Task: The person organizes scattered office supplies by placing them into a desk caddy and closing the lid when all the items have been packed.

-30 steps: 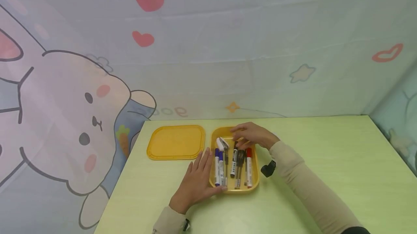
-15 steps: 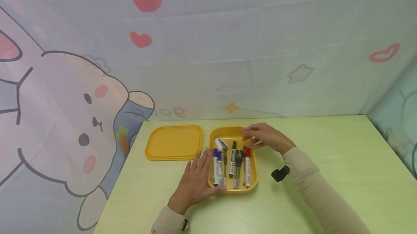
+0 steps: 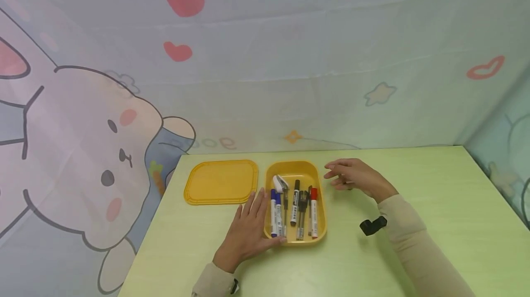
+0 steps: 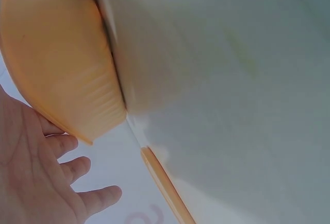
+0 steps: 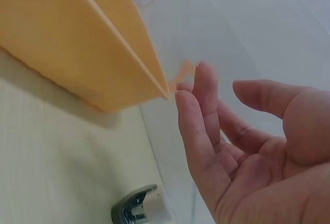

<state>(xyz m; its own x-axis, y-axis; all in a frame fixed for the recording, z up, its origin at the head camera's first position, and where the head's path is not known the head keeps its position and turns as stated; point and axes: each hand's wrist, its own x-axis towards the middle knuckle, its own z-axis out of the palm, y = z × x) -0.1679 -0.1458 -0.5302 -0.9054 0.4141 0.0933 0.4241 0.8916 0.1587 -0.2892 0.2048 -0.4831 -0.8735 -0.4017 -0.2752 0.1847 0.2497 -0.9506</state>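
A yellow plastic box (image 3: 295,167) holds two blue-capped markers (image 3: 273,214), a black marker (image 3: 295,209), a red-capped marker (image 3: 314,214), several pens (image 3: 301,219) and a small white object (image 3: 279,183) of unclear kind. My left hand (image 3: 244,237) lies along the box's left side, fingers extended, with its thumb by the front rim. To the right of the box, my right hand (image 3: 358,177) hovers with loosely bent fingers and nothing in them. Low in the right wrist view, a dark-and-white object (image 5: 140,206) stands on the table, mostly hidden from the head view by that hand.
A flat yellow lid (image 3: 221,182) lies on the light green table (image 3: 426,196), left of the box. Behind the table hangs a printed cloth (image 3: 265,67) with hearts and a rabbit.
My right hand has drawn back from above the box to the right, out past its rim. The left hand stays at the box, whose contents look much the same.
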